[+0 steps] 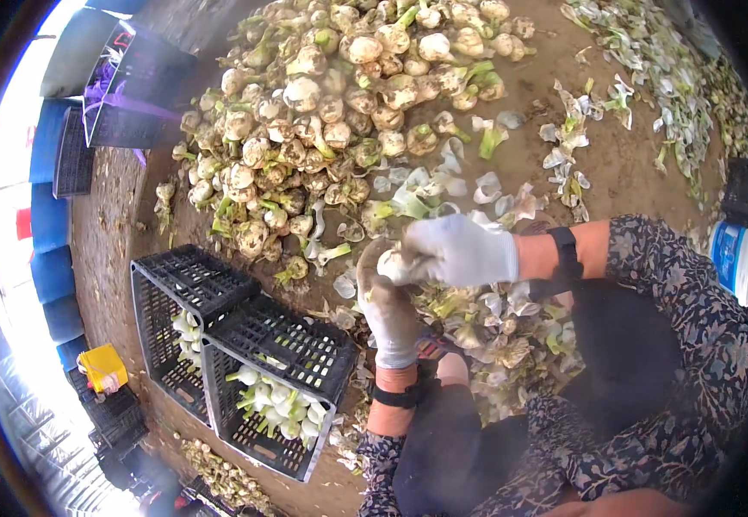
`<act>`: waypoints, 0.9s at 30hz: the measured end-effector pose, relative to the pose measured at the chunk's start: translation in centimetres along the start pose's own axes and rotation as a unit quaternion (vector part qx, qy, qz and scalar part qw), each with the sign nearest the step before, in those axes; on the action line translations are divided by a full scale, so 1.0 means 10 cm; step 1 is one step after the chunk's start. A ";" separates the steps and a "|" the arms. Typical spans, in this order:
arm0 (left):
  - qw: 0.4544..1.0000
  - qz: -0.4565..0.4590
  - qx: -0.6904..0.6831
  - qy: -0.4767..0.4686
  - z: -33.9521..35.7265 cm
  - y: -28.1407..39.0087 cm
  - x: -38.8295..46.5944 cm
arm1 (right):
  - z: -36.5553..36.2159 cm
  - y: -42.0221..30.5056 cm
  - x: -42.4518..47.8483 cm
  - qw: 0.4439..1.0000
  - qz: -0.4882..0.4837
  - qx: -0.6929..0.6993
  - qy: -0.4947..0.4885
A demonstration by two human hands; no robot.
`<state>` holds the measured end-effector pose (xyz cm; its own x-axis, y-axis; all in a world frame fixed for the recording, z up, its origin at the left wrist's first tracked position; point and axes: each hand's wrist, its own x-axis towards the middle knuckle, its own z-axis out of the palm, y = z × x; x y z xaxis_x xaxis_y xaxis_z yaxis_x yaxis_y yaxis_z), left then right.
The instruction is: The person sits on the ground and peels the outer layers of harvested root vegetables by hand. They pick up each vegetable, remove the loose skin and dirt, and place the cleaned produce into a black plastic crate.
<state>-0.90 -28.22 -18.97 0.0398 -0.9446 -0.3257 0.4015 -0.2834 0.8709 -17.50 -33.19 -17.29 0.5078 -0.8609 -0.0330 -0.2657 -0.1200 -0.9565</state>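
A pale garlic bulb [390, 265] sits in the fingers of my left hand [387, 316], which wears a soiled white glove. My right hand [464, 249], gloved too, presses its bent fingers against the same bulb from the right; the fingertips are partly hidden and slightly blurred. Just beyond both hands spreads a large heap of soil-stained garlic bulbs [328, 116] with short green stems. Loose peeled skins [412, 197] lie between that heap and my hands. More skins and leaf scraps [496, 342] cover the ground below my right forearm.
Left of my hands, two black plastic crates [270, 349] rest on their sides with clean white garlic bulbs [280, 404] inside. A dark crate with purple netting [122, 97] stands farther off. Also about are a yellow container [102, 367], a white-and-blue bucket [734, 262] and a strip of husks [677, 103].
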 end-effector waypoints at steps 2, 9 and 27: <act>0.996 -0.043 0.060 0.044 0.00 0.00 0.00 | 0.06 0.00 -0.04 0.999 -0.010 -0.051 0.006; 1.000 0.016 0.003 -0.001 0.14 0.06 -0.02 | -0.17 0.47 0.15 0.977 0.101 -0.176 0.063; 0.763 0.068 0.637 0.085 -0.42 -0.47 1.48 | -0.29 0.62 -0.04 0.975 0.108 -0.188 -0.053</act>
<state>1.65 -40.18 -29.41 0.1634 -0.9752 -0.1491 -0.8286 -0.2177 0.5159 -21.73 -35.02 -22.35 0.4839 -0.8323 -0.2704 -0.6464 -0.1316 -0.7516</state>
